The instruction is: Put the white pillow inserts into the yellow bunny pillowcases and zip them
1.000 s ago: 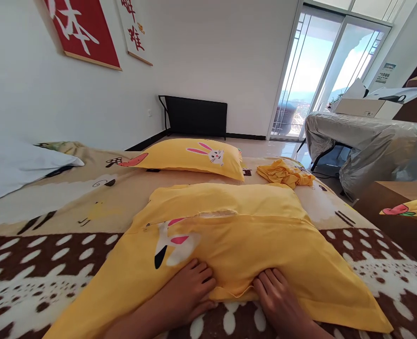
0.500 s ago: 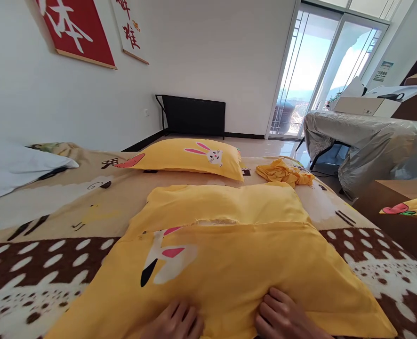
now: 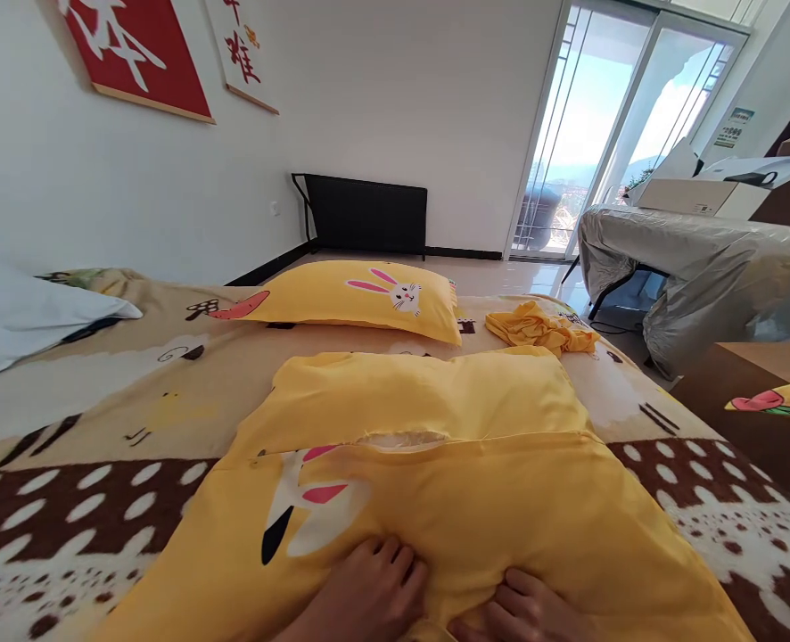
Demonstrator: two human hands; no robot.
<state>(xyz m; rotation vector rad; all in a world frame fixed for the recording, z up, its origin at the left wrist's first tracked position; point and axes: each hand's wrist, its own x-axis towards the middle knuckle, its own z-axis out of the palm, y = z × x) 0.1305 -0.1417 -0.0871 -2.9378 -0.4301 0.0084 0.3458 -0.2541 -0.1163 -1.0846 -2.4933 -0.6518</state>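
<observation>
A yellow pillowcase [image 3: 489, 508] with a white and pink animal print lies spread on the bed in front of me. Across its middle runs a slit-like opening, where a strip of whitish material shows. My left hand [image 3: 374, 588] presses on the near part, its curled fingers gripping the cloth. To its right, my right hand [image 3: 522, 611] also has bent fingers closed on the fabric near the bottom edge of the view. The thumbs are mostly hidden, and the cloth bunches between the two hands.
Beyond lies a plump yellow pillow [image 3: 341, 299] with a rabbit print, beside a crumpled yellow cloth [image 3: 539, 328]. A white pillow [image 3: 40, 312] is at left on the patterned blanket [image 3: 168, 366]. Cardboard boxes [image 3: 756, 401] and a plastic-covered piece of furniture [image 3: 689, 250] stand at right.
My left hand has moved forward and to the right, nearer my right hand. My right hand sits slightly lower in view. The pillowcase's opening gapes a little wider.
</observation>
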